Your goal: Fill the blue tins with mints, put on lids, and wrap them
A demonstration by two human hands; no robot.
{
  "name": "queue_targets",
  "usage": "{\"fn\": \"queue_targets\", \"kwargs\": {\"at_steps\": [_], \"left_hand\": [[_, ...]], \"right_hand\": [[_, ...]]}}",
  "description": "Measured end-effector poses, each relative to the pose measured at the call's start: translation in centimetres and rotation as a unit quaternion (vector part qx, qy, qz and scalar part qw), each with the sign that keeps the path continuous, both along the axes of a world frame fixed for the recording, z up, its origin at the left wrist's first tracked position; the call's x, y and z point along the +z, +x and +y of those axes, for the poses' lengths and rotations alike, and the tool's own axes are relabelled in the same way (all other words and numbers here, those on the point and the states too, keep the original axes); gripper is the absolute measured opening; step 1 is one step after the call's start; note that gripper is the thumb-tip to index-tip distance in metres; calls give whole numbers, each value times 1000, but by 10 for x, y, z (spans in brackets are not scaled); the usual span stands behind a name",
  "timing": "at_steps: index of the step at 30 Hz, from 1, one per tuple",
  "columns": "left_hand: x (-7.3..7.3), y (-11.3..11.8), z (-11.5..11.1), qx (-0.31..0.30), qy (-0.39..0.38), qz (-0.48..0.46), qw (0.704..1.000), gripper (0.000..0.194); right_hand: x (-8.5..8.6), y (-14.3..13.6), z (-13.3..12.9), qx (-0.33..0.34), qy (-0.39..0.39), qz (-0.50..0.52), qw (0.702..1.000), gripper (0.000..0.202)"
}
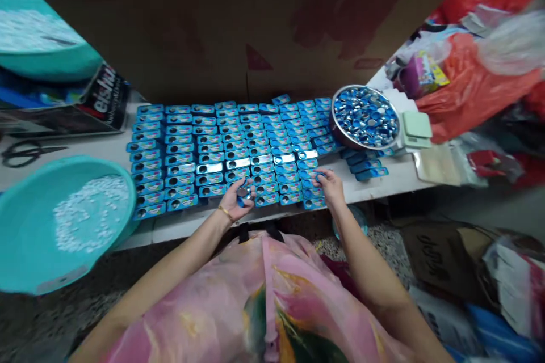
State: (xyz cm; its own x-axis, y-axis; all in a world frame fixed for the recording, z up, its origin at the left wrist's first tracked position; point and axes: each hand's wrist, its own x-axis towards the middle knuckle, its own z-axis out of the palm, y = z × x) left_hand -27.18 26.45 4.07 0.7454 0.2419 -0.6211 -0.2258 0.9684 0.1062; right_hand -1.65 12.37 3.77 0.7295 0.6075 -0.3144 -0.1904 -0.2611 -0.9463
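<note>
While several round metal pieces [244,191] are cupped in the half-curled left hand [238,198], the right hand [332,186] is held narrow, its fingertips drawn together at a blue round on one of the packs near the right end of the layout; whether that round is gripped or only pressed cannot be told. Long columns of flat blue packs [237,155] are laid side by side across the tabletop [402,173]. At the end of most packs in the left and middle columns a dark round opening is shown, and these are judged to be unfilled. In the columns on the right, blue rounds are seen in the same position, so that part is judged to be largely done, though some packs are too small or glare-struck to be read. By that reckoning, well over half of the layout is left. More blue and silver rounds are heaped in a metal bowl [343,137] at the right, so supply is judged ample. Beside and below that bowl, a few more packs [369,172] are stacked apart.
</note>
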Motion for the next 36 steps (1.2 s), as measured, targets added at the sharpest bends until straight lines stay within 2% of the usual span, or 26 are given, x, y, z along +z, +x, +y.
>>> {"fn": "queue_targets", "kwargs": {"at_steps": [2,3,4,6,9,12,16,19,21,22,24,26,27,29,31,33,36], "left_hand": [[-2,-17,3,-18,15,4,1000,15],[-3,-24,3,-23,21,8,999,14],[-4,-31,3,-25,27,12,999,14],[-6,-40,2,-26,32,20,999,12],[-5,-46,0,-36,30,25,999,12],[-2,-44,-2,-49,35,27,998,13],[5,-31,-7,-72,60,33,995,16],[9,-21,-12,-95,104,61,988,21],[11,-16,-13,-114,125,76,983,25],[12,-14,-13,-125,130,78,980,27],[12,-12,-14,-146,141,76,976,30],[10,-11,-17,-166,162,79,970,30],[9,-11,-19,-175,175,84,965,30],[4,-14,-23,-200,184,95,958,29],[0,-18,-27,-224,162,89,957,31],[-3,-24,-27,-239,122,64,961,33],[-4,-29,-21,-227,75,43,970,31]], "right_hand": [[-7,7,-31,-4,-64,-39,997,30],[-9,6,-44,18,-106,-70,992,27],[-11,3,-53,53,-152,-111,981,24],[-14,-9,-62,125,-247,-216,936,18],[-16,-26,-52,186,-380,-339,840,16],[-15,-31,-30,234,-485,-344,769,27],[-7,-25,-12,263,-556,-323,719,48],[4,-26,-9,282,-566,-330,701,56],[13,-35,-5,272,-536,-345,721,47],[17,-43,-1,260,-495,-353,750,40],[24,-65,12,249,-353,-351,831,29],[28,-95,28,280,-179,-295,896,26],[28,-110,35,307,-113,-251,911,25],[23,-134,44,342,-45,-158,925,23],[14,-145,43,324,-40,-78,942,21],[3,-140,34,272,-70,-26,960,21],[-6,-112,22,200,-157,-69,965,20]]}}
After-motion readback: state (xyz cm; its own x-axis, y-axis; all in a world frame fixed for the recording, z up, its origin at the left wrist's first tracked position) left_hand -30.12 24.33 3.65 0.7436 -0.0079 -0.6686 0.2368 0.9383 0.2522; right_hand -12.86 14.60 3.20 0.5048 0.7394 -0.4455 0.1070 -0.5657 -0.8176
